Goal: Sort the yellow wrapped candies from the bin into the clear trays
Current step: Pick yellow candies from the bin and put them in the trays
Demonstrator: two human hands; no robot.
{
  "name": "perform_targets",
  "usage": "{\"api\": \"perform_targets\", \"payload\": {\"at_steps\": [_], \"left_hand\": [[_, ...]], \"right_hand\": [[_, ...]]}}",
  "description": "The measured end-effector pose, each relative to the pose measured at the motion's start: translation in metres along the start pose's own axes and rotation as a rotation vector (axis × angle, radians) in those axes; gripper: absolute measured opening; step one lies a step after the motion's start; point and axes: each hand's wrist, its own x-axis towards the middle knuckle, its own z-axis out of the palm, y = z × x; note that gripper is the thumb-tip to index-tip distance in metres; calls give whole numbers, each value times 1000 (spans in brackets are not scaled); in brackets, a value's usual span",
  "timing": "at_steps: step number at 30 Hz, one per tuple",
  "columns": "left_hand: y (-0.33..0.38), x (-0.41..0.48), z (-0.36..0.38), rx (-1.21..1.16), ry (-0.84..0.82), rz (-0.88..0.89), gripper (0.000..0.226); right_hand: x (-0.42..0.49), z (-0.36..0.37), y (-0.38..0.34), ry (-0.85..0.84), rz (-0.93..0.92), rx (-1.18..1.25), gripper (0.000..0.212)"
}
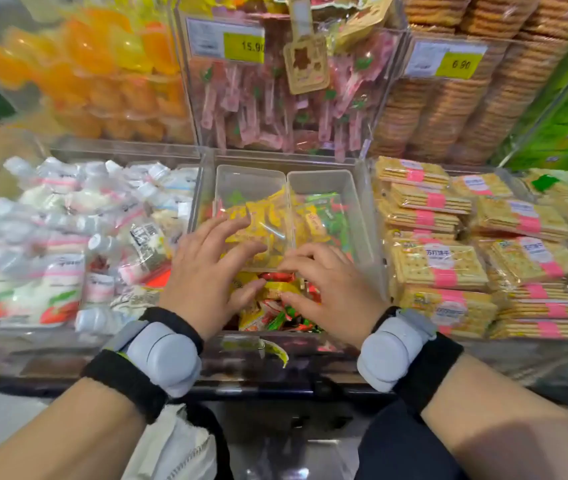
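Observation:
Two clear trays sit side by side in the middle bin. The left tray (251,174) holds a heap of yellow wrapped candies (258,220). The right tray (324,180) holds green, red and yellow candies. In front of the trays the bin (206,188) shows loose mixed candies (275,306) in red, green and yellow. My left hand (206,271) hovers over the left tray's near edge with fingers spread. My right hand (331,282) is beside it, fingers curled down onto the loose candies. A yellow candy (282,289) lies between both thumbs; I cannot tell whether either hand grips it.
White pouch packs (50,237) fill the bin on the left. Stacked cracker packs (448,244) with pink bands fill the right. Behind stand tall clear bins of orange jellies (102,81), pink lollipops (275,109) and biscuits (466,109). Grey devices are strapped to both wrists.

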Motion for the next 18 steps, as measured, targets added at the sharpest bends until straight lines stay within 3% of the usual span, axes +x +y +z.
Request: {"api": "perform_targets", "payload": {"at_steps": [7, 18], "left_hand": [[-17, -5, 6, -12, 6, 80, 25], [-11, 3, -10, 184, -319, 148, 58]], "right_hand": [[14, 16, -1, -72, -11, -177, 18], [12, 26, 6, -1, -13, -55, 17]]}}
